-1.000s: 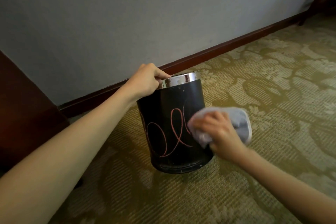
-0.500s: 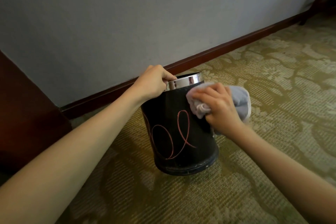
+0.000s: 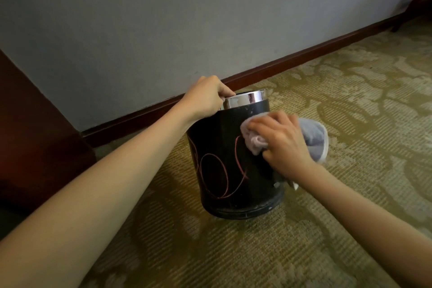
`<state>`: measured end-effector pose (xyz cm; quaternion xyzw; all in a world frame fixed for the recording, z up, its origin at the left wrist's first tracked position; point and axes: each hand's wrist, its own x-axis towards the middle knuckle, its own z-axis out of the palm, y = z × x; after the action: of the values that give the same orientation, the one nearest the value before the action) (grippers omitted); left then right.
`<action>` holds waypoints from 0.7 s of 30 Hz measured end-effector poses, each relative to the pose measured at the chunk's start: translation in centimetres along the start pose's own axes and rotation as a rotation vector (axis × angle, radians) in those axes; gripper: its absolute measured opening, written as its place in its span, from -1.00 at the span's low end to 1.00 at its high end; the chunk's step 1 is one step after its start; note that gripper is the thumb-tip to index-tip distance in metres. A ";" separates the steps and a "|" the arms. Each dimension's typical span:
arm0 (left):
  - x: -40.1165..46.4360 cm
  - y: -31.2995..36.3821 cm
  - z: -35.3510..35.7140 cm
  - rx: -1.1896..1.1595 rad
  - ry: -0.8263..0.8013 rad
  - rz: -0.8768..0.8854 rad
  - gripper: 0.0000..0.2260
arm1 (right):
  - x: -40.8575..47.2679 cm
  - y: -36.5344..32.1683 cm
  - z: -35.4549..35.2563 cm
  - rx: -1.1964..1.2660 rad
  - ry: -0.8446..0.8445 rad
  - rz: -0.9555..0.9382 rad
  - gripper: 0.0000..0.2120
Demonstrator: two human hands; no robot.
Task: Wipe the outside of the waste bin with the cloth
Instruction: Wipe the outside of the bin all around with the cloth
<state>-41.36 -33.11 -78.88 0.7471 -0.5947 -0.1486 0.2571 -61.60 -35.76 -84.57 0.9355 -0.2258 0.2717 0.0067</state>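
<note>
Right now I have the black cylindrical waste bin with pink looping lines and a chrome rim (image 3: 224, 159) standing on the patterned olive carpet (image 3: 350, 100), near the dark skirting board (image 3: 280, 63). My left hand (image 3: 205, 98) has its fingers curled closed over the rim; my right hand (image 3: 282, 142) bunches the soft grey cloth (image 3: 314, 135) tight against the upper right wall. I judge the bin light and tippy, so the stiff rim is the place to brace. Its smooth side looks slippery.

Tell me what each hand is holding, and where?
The left hand grips the waste bin by its shiny metal rim. The right hand holds the bunched cloth against the bin's side.
</note>
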 end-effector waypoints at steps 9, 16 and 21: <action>0.5 -0.6 -0.9 0.008 -0.020 -0.038 -0.69 | -9.4 -1.8 3.0 -0.001 -0.209 -0.198 -0.70; 0.8 1.6 -0.2 0.032 -0.044 -0.014 -0.71 | -3.3 0.1 0.7 0.059 -0.091 -0.033 -0.69; 1.7 2.4 0.3 0.084 -0.031 -0.048 -0.67 | 1.6 1.6 -0.1 0.051 0.088 0.067 -0.67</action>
<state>-43.05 -35.23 -77.63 0.7690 -0.5861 -0.1413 0.2127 -61.12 -37.82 -83.90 0.9144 -0.2496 0.3182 -0.0164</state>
